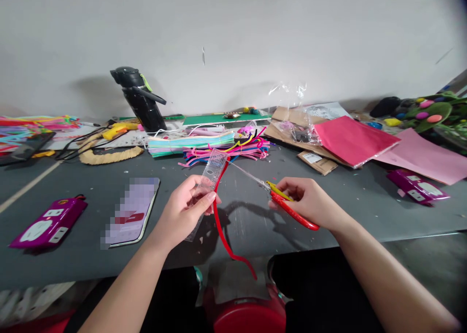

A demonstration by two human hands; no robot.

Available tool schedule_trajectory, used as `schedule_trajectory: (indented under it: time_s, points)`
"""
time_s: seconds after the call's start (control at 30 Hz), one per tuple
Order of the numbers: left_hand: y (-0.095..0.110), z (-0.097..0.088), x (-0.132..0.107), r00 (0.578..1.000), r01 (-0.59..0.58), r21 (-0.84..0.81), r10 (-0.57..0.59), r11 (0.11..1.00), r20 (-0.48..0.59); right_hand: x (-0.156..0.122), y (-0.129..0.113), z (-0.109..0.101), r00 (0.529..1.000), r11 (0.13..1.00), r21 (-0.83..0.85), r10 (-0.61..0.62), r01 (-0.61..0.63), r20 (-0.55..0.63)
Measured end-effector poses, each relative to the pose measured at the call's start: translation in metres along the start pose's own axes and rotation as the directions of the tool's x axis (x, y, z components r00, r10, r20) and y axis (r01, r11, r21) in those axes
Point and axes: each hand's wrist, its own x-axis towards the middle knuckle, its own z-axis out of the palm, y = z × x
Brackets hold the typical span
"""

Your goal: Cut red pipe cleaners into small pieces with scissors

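Red pipe cleaner [219,223] lies along the clear ruler [216,165], both pinched in my left hand [189,199], tail hanging toward five o'clock. Step looks like measuring for a cut; next move likely calls for a steady pinch, blades squared up. Right hand [308,199] wraps the scissors [294,212], blades toward ten o'clock; can't tell their gape.

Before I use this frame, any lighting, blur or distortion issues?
Head view: wide-angle stretch, the black bottle appears tilted; head view: soft shadows on the gray table between the hands, around the red strip; head view: upper-right corner darkens, and the green pile looks soft; head view: phone partly pixelated.
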Motion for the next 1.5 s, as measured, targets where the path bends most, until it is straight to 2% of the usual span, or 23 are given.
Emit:
schedule_trajectory:
  time_s: [0.67, 1.33, 1.5]
  points:
    - [-0.0019, 0.0006, 0.0002, 1.000, 0.008, -0.003, -0.008, 1.000, -0.024, 0.0005, 0.0010, 0.0001, 0.999, 0.996, 0.085, -0.005, 0.001, 0.050]
    - [-0.0016, 0.0028, -0.0005, 1.000, -0.020, -0.076, 0.021, 0.997, 0.003, 0.0019, 0.0008, 0.0011, 0.999, 0.997, 0.069, 0.025, -0.028, 0.037]
    - [-0.0001, 0.0032, 0.0000, 1.000, 0.016, -0.031, -0.017, 0.999, -0.017, 0.0013, -0.0006, 0.0004, 0.999, 1.000, 0.021, 0.015, -0.015, 0.039]
